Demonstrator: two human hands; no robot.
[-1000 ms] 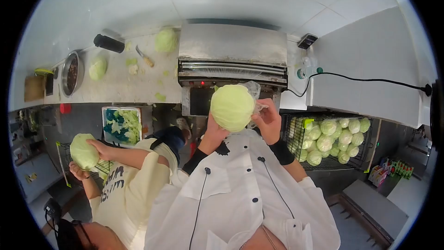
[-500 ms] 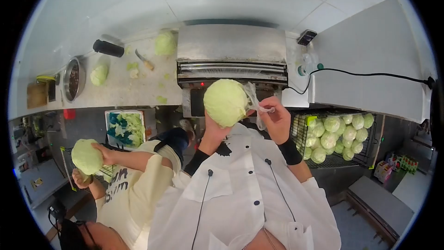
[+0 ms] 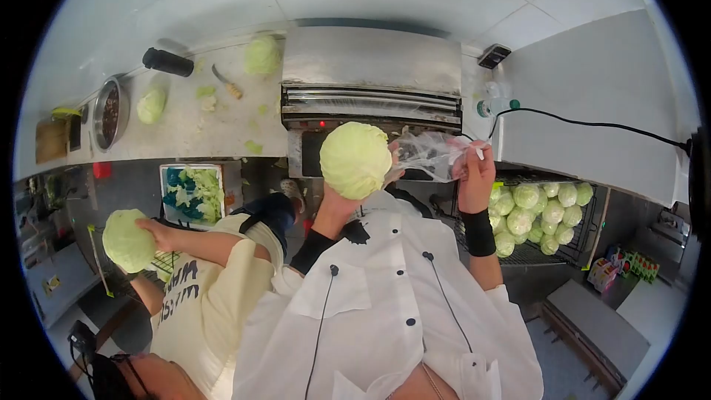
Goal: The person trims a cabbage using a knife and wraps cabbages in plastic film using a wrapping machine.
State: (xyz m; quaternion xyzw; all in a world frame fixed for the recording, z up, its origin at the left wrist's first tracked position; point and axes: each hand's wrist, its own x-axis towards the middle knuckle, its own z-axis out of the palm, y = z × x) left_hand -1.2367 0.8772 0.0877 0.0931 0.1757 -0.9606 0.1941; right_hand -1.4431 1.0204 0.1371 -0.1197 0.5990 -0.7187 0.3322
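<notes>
A pale green cabbage rests in my left hand, whose palm and fingers curl round it from below. Fingertips show at the cabbage's right side, touching a stretch of thin see-through plastic film. The other end of that film is pinched in my right hand, raised to the right of the cabbage. Just beyond both hands stands a metal film-wrapping machine with rollers and a small red light.
On the left counter are two cabbages, a curved knife, a black bottle and a metal bowl. A wire basket holds several wrapped cabbages at right. A co-worker at left holds another cabbage.
My right hand has moved right, away from the cabbage, and the bunched film is now stretched out between them. The left hand still holds the cabbage, in nearly the same place.
</notes>
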